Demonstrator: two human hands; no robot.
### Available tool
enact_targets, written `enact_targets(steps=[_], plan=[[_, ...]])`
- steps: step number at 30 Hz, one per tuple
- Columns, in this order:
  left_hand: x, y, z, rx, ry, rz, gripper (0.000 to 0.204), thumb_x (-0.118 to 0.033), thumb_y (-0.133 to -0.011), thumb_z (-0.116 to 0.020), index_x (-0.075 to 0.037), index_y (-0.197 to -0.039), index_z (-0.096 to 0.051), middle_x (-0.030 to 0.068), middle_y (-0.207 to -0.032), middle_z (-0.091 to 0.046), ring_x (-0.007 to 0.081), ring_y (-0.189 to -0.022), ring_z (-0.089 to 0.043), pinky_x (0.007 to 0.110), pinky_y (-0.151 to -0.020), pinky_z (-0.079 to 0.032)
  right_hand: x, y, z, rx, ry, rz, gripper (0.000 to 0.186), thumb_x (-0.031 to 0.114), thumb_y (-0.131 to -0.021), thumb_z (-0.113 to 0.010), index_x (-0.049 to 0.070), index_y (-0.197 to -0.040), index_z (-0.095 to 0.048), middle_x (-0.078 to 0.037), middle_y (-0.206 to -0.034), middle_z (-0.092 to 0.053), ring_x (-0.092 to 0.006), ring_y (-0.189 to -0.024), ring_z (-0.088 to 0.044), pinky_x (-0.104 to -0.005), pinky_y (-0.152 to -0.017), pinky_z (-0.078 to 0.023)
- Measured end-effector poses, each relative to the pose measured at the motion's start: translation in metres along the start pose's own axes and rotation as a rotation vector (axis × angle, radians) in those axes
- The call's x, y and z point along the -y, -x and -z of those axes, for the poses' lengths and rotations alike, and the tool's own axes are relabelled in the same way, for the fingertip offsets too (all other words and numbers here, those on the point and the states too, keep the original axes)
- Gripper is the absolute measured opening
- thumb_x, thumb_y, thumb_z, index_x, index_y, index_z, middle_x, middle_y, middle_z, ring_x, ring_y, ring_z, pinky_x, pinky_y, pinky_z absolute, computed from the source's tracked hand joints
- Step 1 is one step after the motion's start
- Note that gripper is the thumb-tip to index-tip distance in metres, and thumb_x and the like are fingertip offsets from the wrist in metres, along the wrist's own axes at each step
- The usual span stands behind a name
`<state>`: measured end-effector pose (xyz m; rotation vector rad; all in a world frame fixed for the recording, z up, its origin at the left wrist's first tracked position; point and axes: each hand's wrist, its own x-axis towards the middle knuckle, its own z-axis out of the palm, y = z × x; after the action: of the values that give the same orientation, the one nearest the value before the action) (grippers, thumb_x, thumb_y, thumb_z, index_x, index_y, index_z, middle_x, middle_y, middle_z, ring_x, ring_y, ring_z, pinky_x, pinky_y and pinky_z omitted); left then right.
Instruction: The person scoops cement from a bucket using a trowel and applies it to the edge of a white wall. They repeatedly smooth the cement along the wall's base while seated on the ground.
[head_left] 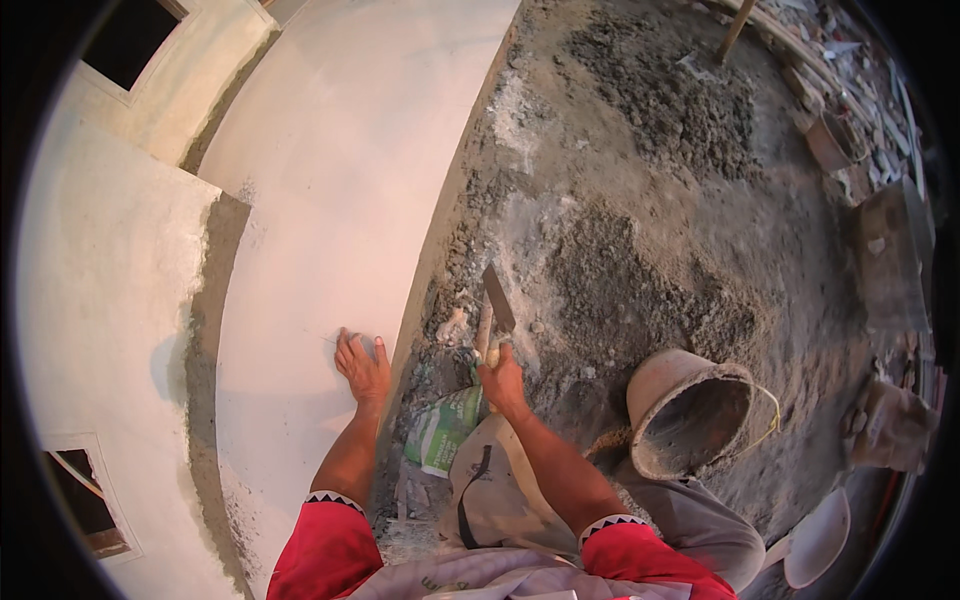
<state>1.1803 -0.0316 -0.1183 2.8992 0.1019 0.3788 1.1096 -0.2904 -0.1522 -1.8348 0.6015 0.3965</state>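
Observation:
My left hand (364,370) rests on a smooth pale plastered surface (330,200), thumb apart from the fingers, with nothing in it. To its right, beyond the surface's edge, my right hand (503,382) is closed round the handle of a trowel (498,298). The trowel's narrow metal blade points away from me, over rough ground with grey rubble. A crumpled green and white packet (442,432) lies below my right hand, beside my leg.
A mortar-crusted bucket (690,415) leans on its side at the right, near my knee. Heaps of grey mortar (640,280) spread over the ground. Farther right are another bucket (836,142), a large container (890,255) and a pale scoop-shaped thing (817,540). Walls with openings stand left.

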Motion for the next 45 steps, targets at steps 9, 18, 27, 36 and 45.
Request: enact_targets(steps=[9,18,27,36,45], plan=[[0.003,0.000,-0.003,-0.010,-0.014,-0.038,0.042,-0.033,-0.098,-0.056,0.001,-0.122,-0.049,0.0279,-0.144,-0.041,0.0440,-0.133,-0.037,0.057,-0.112,-0.025,0.016,-0.099,0.001,-0.111,-0.361,0.069,0.062,0.030,-0.093,-0.061,0.001,-0.143,-0.038,-0.022,-0.098,-0.068,-0.0371,-0.082,-0.067,-0.0486,-0.071,-0.052],[0.000,-0.001,-0.001,0.009,0.011,-0.035,0.043,-0.030,-0.097,-0.057,0.003,-0.122,-0.048,0.0299,-0.143,-0.040,0.0460,-0.132,-0.037,0.059,-0.111,-0.024,0.064,-0.136,-0.068,0.054,-0.706,-0.188,0.063,0.025,-0.097,-0.057,0.004,-0.150,-0.029,-0.012,-0.078,-0.059,-0.0212,-0.057,-0.059,-0.0409,-0.049,-0.050],[-0.002,0.000,0.002,0.053,0.009,-0.012,0.046,-0.032,-0.097,-0.056,0.003,-0.125,-0.047,0.0291,-0.146,-0.038,0.0452,-0.134,-0.034,0.058,-0.113,-0.022,0.111,-0.087,-0.082,0.183,-1.139,-0.176,0.019,0.015,-0.094,-0.055,0.011,-0.107,-0.042,-0.006,-0.074,-0.051,-0.0180,-0.056,-0.053,-0.0360,-0.045,-0.046],[-0.001,-0.001,0.001,0.041,0.029,-0.010,0.046,-0.031,-0.096,-0.058,0.003,-0.124,-0.047,0.0298,-0.145,-0.038,0.0458,-0.134,-0.035,0.058,-0.113,-0.022,0.073,-0.138,-0.060,0.038,-1.051,-0.177,0.023,0.016,-0.095,-0.058,0.008,-0.110,-0.042,-0.007,-0.074,-0.053,-0.0194,-0.055,-0.055,-0.0394,-0.046,-0.048],[-0.003,-0.003,0.001,0.017,0.043,-0.028,0.047,-0.032,-0.096,-0.057,0.005,-0.123,-0.048,0.0314,-0.143,-0.040,0.0471,-0.131,-0.037,0.059,-0.111,-0.023,0.078,-0.189,-0.097,-0.158,-0.722,0.004,0.023,0.014,-0.092,-0.060,0.005,-0.106,-0.044,-0.008,-0.071,-0.054,-0.0198,-0.051,-0.056,-0.0390,-0.042,-0.047]])
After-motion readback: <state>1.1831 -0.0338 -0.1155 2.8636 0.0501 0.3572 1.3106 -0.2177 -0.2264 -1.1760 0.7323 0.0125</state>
